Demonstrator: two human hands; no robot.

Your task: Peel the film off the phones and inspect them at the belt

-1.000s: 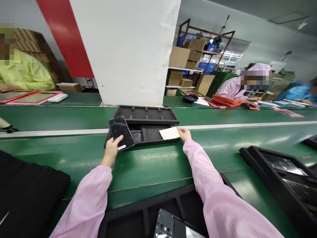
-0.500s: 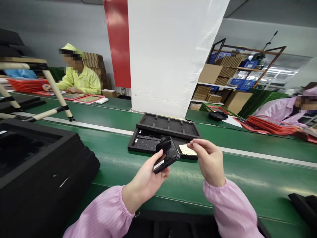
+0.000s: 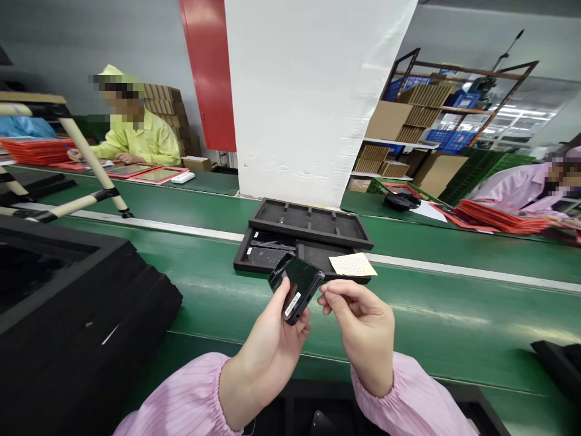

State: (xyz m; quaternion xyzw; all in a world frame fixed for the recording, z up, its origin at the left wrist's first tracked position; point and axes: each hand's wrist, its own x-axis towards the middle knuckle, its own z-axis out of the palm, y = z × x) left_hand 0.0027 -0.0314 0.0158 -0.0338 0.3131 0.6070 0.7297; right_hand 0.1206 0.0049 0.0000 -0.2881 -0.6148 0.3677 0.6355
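My left hand (image 3: pixel 267 348) grips a small stack of black phone-like devices (image 3: pixel 296 282), tilted, with a white label on the lower edge. Right beside the stack, my right hand (image 3: pixel 363 324) has thumb and forefinger pinched together at its right edge; whatever they pinch is too small to see. Behind my hands, two black foam trays (image 3: pixel 312 219) lie on the green conveyor belt (image 3: pixel 454 309). The nearer tray holds dark devices (image 3: pixel 265 254) and a pale yellow dotted sticker sheet (image 3: pixel 353 264).
A stack of black foam trays (image 3: pixel 68 321) fills the left foreground. A white pillar (image 3: pixel 313 97) stands behind the belt. A person in yellow (image 3: pixel 136 136) sits far left, a person in pink (image 3: pixel 521 184) far right with red sheets (image 3: pixel 494 215). Shelves hold cardboard boxes (image 3: pixel 390 121).
Both hands have drawn back from the tray toward me. My left hand brought the black devices along and tilted them; my right hand left the sticker sheet and now pinches beside the devices.
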